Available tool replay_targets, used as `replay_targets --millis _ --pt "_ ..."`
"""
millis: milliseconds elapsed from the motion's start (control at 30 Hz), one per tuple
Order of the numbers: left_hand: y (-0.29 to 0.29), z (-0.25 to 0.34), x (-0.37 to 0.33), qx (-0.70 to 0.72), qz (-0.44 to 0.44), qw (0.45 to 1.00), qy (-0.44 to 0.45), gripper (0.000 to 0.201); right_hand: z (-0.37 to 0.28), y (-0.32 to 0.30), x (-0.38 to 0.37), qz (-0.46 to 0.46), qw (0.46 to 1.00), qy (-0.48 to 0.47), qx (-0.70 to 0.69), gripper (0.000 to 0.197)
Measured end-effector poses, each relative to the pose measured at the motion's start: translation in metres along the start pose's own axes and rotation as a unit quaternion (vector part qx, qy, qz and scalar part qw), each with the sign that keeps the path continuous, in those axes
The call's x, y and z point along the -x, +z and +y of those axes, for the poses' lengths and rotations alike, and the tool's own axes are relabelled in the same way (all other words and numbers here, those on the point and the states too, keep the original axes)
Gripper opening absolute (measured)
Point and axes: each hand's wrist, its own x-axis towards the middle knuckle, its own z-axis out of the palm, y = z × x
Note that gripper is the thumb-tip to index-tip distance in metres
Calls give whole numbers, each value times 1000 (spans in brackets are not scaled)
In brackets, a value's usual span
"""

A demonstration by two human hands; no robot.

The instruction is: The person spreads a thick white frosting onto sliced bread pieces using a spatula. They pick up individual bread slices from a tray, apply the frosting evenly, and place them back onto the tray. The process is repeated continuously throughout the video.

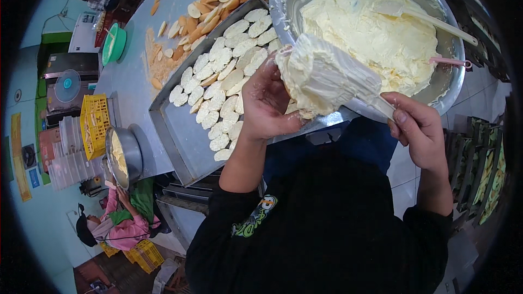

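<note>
Right hand (417, 125) closed around the handle of a white spatula (348, 76), its broad blade loaded with pale cream; left hand (267, 98) curled, fingers and thumb gripping what looks like a bread piece (308, 113), mostly hidden behind blade and cream. Both are held up between the person's body and a big metal bowl (457, 76) of cream (370, 38), in which a second spatula (441, 24) and a pink-handled tool (449, 62) rest, handles toward the rim.

Cream hangs thick at the blade's end, so a tilt or a quick turn could drop a lump onto the tabletop (143, 60) or clothing. Pressing too hard could snap the bread piece or push it out of slick fingers. A lowered left forearm might smear the coated slices (223, 90), closely set in the metal tray (180, 141).

Beyond the tray lie plain bread pieces (212, 8) and crumbs (158, 49); farther off, a green bowl (114, 43), a yellow crate (93, 128) and a co-worker (128, 234) in pink by another metal bowl (132, 158).
</note>
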Motion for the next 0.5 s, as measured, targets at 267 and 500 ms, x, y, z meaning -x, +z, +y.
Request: replay_targets --millis 267,500 --pt "0 0 4 38 32 999 -20 86 4 0 0 29 997 -54 47 27" --pt "-3 -2 7 16 64 998 -3 87 6 -5 1 45 990 -104 86 27"
